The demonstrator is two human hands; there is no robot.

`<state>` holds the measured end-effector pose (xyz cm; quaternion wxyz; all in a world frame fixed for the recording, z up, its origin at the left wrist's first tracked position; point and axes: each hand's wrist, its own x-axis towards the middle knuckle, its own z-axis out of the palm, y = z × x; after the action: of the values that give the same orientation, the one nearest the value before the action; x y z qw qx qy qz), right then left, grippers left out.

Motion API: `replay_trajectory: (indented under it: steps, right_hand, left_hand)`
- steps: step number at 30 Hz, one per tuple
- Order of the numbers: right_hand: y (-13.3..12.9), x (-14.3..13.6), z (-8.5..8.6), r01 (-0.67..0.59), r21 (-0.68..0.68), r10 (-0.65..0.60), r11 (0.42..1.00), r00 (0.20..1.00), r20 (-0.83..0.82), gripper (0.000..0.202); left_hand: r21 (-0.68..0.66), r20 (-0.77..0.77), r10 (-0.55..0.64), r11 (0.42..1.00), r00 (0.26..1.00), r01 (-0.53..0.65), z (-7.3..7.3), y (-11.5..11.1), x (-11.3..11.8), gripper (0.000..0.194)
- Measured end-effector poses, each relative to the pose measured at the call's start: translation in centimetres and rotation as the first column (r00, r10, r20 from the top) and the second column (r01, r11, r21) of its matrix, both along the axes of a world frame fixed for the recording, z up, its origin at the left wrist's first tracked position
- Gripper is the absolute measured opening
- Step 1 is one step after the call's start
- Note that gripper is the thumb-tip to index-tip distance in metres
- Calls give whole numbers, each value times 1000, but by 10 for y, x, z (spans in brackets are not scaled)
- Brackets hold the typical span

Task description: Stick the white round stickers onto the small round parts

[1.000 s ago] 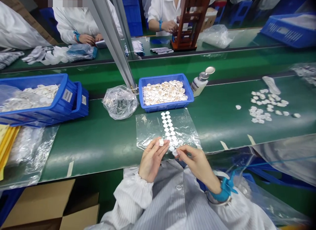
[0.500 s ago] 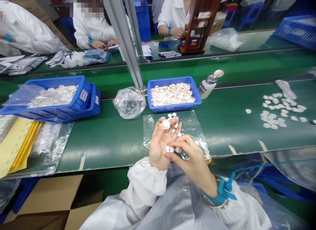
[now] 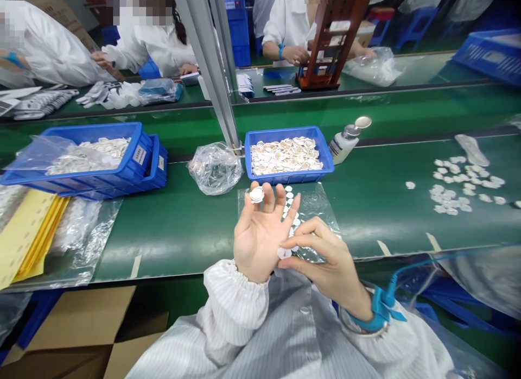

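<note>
Palm up, my left hand (image 3: 260, 232) holds a round white piece (image 3: 256, 194) between thumb and index finger, the other fingers spread. My right hand (image 3: 325, 259), with a blue wrist strap (image 3: 378, 311), pinches a thin white disc (image 3: 284, 253) beside the left palm. Behind the hands, a clear plastic sheet (image 3: 315, 205) lies on the green surface with several white discs (image 3: 288, 189) on it. Just beyond stands a blue bin (image 3: 288, 178) full of round white pieces (image 3: 285, 155).
A white bottle (image 3: 343, 144) stands right of the bin, a crumpled clear bag (image 3: 215, 168) left of it. More blue bins (image 3: 97, 178) are at left. Loose white pieces (image 3: 450, 199) lie at right. Past a metal post (image 3: 211, 69), people work across the table.
My left hand has moved left and its fingers have spread wider, still holding the round piece. My right hand has shifted slightly right and down with the disc, away from the left palm.
</note>
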<state>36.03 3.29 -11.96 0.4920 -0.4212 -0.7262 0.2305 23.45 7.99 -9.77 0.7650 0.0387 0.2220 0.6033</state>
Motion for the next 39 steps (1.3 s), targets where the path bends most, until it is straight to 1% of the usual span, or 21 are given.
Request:
replay_trajectory:
  steps: [2, 6, 8, 12, 16, 20, 25, 30, 34, 39]
  right_hand:
    - [1, 5, 4, -16, 53, 12, 998, 998, 62, 16]
    - [6, 11, 14, 45, 108, -60, 993, 989, 134, 13]
    - [8, 13, 20, 63, 129, -86, 990, 981, 175, 13]
    - [11, 13, 31, 56, 180, -100, 982, 965, 244, 11]
    - [11, 12, 38, 53, 217, -107, 975, 963, 246, 14]
    - [9, 10, 41, 46, 200, -98, 979, 960, 263, 19]
    - [7, 9, 40, 16, 160, -66, 987, 948, 310, 18]
    - [5, 11, 44, 34, 131, -75, 991, 945, 318, 19]
    - [4, 12, 49, 29, 118, -62, 993, 956, 286, 21]
    - [3, 11, 52, 48, 116, -77, 992, 964, 256, 16]
  left_hand:
    - [-28, 12, -4, 1000, 1000, 5, -2, 0, -1, 23]
    - [-118, 48, -60, 991, 997, 66, -7, -4, 2, 26]
    - [-148, 43, -87, 985, 995, 93, -8, -7, 4, 25]
    - [-170, 39, -123, 977, 992, 128, -1, -13, 5, 23]
    - [-171, 52, -130, 976, 990, 137, 7, -14, 5, 27]
    - [-128, 33, -120, 984, 992, 123, 11, -13, 6, 26]
    - [-58, 12, -105, 993, 994, 106, 19, -14, 7, 26]
    - [9, -96, -75, 997, 993, 76, 30, -15, 7, 27]
    - [86, -72, -55, 994, 996, 61, 36, -15, 7, 35]
    - [77, -109, -24, 996, 994, 33, 41, -14, 7, 42]
